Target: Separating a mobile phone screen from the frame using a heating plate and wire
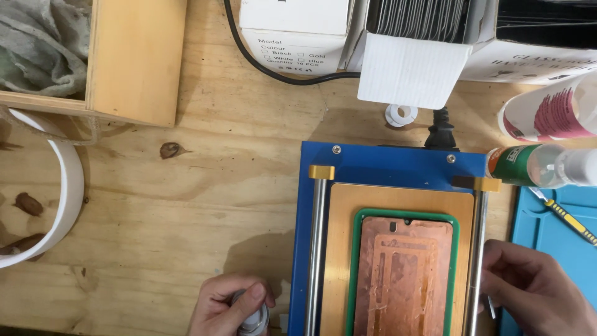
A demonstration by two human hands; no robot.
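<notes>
My left hand [227, 306] is closed around a small grey-capped bottle [254, 320] at the bottom edge, just left of a blue heating plate machine [392, 163]. On the machine lies a copper-coloured phone-shaped panel [403, 277] inside a green frame [357, 261], set on a tan plate [341, 236]. My right hand [536, 292] rests at the machine's right rail [477, 249], fingers curled; a thin metal piece shows beneath it, and whether it is gripped is unclear.
A wooden box [134, 59] with a cloth sits top left, a white round container [65, 186] at left. White cartons [298, 31], a black cable [261, 65], a clear bottle [547, 167] and a blue mat [559, 230] with a yellow-handled tool [569, 218] lie behind and right.
</notes>
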